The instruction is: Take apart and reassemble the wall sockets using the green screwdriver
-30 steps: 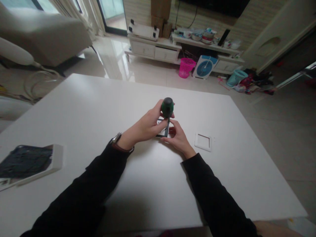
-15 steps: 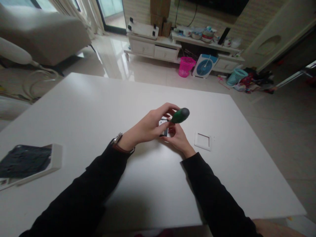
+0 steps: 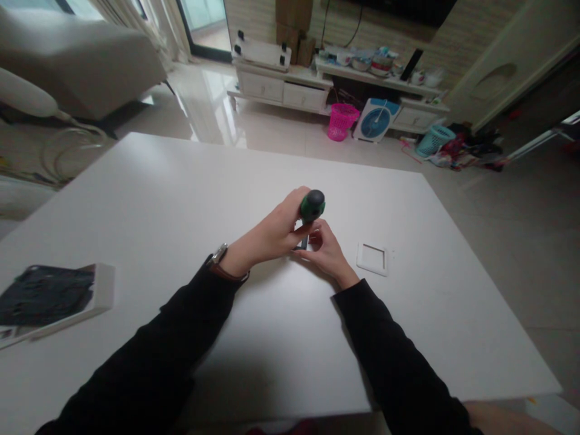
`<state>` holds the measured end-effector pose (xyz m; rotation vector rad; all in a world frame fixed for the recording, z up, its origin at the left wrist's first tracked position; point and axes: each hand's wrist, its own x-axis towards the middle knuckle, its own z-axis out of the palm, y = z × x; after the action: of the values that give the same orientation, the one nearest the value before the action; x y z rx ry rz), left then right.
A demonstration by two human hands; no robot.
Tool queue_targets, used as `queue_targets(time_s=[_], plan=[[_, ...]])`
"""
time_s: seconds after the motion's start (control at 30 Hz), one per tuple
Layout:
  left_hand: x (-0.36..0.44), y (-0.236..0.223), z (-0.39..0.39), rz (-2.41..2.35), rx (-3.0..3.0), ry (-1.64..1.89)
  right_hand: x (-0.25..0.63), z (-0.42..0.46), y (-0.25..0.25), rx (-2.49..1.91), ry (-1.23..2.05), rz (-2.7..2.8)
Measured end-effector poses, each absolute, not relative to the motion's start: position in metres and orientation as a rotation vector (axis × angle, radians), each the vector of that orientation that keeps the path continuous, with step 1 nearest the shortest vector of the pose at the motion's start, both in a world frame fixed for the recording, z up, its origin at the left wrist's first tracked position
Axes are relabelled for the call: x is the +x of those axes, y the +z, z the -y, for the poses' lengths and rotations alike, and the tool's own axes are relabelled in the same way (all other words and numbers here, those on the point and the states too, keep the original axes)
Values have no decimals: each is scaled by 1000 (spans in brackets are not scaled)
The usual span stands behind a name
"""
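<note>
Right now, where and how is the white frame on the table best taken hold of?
Probably from above, pinching opposite outer edges of the frame: it lies flat with an open middle, so its rim offers the hold.

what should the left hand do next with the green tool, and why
Probably check that the tip is seated before any turning: the left hand holds the green tool by its handle over the small dark-edged piece, the right hand is at that piece's side, and the tip is hidden in this view.
</note>
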<state>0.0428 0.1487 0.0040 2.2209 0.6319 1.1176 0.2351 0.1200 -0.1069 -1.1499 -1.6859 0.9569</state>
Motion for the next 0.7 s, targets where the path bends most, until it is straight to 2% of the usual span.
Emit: queue_targets(time_s=[0.43,0.7], plan=[[42,9,-147,-516,2078,1052,235,-120,-105,-1143,962,1636],[42,6,-147,-630,2105,1018,236,-120,-108,-1123,956,1641]])
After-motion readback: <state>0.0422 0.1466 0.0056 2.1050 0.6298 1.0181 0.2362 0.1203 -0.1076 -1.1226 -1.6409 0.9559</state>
